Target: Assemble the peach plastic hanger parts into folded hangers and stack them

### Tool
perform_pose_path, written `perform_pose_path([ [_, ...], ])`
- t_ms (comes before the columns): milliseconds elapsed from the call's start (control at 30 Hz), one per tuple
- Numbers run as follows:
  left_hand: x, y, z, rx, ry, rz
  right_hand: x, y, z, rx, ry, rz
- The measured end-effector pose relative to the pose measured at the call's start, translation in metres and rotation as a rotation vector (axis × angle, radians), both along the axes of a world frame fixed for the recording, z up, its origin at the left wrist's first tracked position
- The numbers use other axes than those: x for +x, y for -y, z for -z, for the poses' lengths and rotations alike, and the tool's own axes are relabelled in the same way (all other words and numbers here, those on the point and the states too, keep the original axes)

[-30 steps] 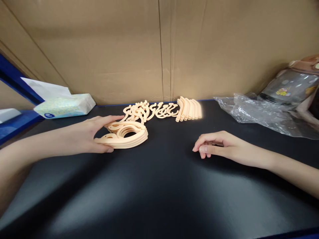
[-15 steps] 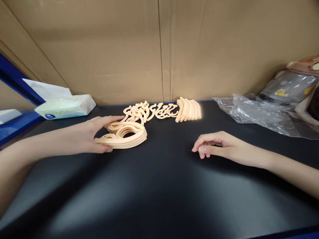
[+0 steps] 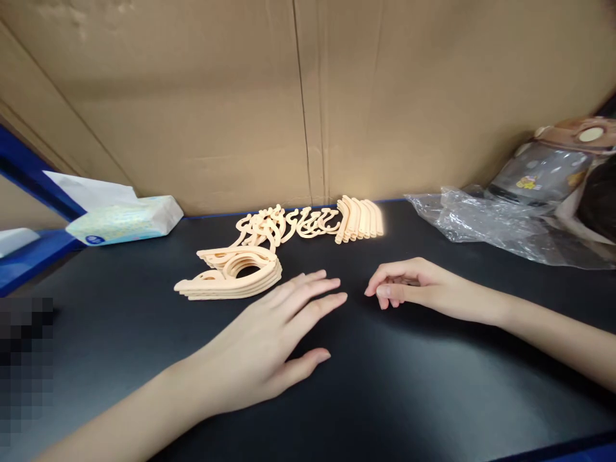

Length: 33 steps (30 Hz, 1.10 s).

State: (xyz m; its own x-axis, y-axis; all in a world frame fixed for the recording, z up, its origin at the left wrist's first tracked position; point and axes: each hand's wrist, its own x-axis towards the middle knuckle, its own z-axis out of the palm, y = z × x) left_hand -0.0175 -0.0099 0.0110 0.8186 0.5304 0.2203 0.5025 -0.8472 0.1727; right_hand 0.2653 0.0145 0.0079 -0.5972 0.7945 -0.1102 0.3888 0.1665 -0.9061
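Note:
My left hand (image 3: 269,340) is spread over the black tabletop with nothing in it, palm down, its fingers pointing right. Just behind its fingers lies a stack of beige plastic pieces (image 3: 255,282) with a large round opening, looking like folding hanger parts. Beyond the stack is a loose pile of beige hooks (image 3: 267,226), with several more hooks (image 3: 312,221) beside it. A row of beige curved arms (image 3: 359,219) stands close together to their right. My right hand (image 3: 418,289) rests on the tabletop, fingers loosely bent and holding nothing.
On the back left lies a tissue pack (image 3: 128,221) with a tissue sticking out. Clear plastic wrapping (image 3: 481,221) and a grey see-through container (image 3: 536,170) sit at the back right. A cardboard wall (image 3: 216,109) closes off the far edge of the black table (image 3: 375,385).
My left hand has let go of the stacked hanger parts and moved right and nearer, fingers now spread. The stack has shifted slightly left in view. My right hand is nearly unmoved.

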Motion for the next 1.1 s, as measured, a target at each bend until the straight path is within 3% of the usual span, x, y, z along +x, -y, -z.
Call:
perform_pose_path([
  [67,0.003,-0.001,0.007,-0.053,-0.011,0.006,0.0,-0.001,0.0,-0.003,0.008,0.01],
  [267,0.013,-0.01,0.018,-0.094,0.014,-0.159,-0.004,-0.015,-0.001,-0.004,0.005,0.033],
  [433,0.031,-0.018,0.017,-0.114,-0.07,-0.172,-0.001,-0.049,0.001,0.374,-0.179,0.445],
  [633,0.04,-0.026,0.017,-0.124,-0.046,-0.179,0.011,-0.104,0.007,0.523,-0.199,0.693],
  [800,0.038,-0.026,0.018,-0.138,-0.049,-0.182,0.018,-0.131,0.021,0.563,-0.009,0.724],
  [1100,0.035,-0.026,0.018,-0.138,-0.064,-0.177,0.022,-0.134,0.035,0.645,0.229,0.718],
])
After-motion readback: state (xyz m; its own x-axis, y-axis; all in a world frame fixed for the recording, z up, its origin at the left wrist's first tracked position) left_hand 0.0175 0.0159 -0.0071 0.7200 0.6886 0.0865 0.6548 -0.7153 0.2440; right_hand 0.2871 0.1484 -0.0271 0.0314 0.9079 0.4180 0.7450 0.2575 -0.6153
